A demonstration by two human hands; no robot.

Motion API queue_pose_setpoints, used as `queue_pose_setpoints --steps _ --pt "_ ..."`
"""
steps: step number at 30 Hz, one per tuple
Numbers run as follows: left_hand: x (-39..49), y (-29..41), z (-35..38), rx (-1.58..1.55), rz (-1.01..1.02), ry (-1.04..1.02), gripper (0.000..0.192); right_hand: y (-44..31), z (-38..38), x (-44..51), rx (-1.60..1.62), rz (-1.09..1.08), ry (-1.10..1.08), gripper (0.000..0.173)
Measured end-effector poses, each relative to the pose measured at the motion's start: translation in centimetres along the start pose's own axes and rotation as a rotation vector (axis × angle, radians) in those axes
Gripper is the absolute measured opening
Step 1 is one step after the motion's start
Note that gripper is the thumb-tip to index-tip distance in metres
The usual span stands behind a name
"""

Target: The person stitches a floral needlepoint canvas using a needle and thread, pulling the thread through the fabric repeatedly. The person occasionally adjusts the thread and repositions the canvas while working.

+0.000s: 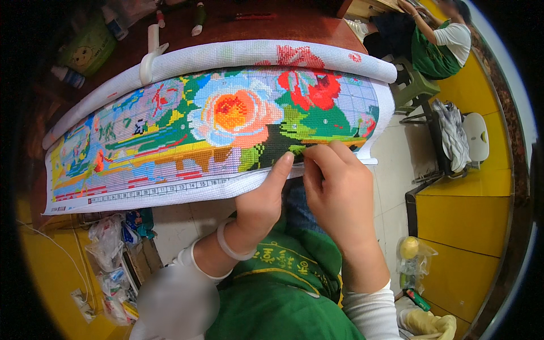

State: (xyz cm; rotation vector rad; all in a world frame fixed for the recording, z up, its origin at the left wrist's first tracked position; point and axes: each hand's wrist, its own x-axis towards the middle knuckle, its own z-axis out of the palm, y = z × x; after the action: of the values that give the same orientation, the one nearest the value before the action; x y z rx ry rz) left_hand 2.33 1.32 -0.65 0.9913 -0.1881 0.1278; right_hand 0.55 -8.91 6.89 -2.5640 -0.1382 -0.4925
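A partly stitched cross-stitch canvas (238,123) with flowers lies over the table's near edge, its far side rolled up. A white plastic clip (147,68) sits around the roll on the left. My left hand (263,199) is at the near edge of the fabric, thumb on top beside the dark green stitches, its other fingers hidden beneath the cloth. My right hand (338,187) is just right of it over the same edge, thumb and fingers bent together at the stitching. Whether a needle or thread is between them cannot be seen.
Small bottles (198,19) and a green bag (87,44) stand on the brown table (255,29). Another person (442,40) in a green apron sits at the upper right, near a green stool (418,85). Plastic bags (106,242) lie lower left; a white chair (476,136) is at right.
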Motion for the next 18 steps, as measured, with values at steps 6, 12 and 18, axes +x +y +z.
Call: queue_pose_setpoints --steps 6,12,18 --pt "-0.2 0.5 -0.1 -0.057 -0.117 0.064 0.039 0.4 0.3 -0.8 0.230 0.078 0.108 0.019" --pt "-0.5 1.5 0.7 -0.324 -0.334 0.130 0.035 1.8 2.2 -9.1 0.240 -0.420 0.233 0.021" --pt "-0.5 1.8 0.3 -0.285 -0.403 0.159 0.033 4.2 11.9 -5.7 1.840 0.738 0.208 0.031"
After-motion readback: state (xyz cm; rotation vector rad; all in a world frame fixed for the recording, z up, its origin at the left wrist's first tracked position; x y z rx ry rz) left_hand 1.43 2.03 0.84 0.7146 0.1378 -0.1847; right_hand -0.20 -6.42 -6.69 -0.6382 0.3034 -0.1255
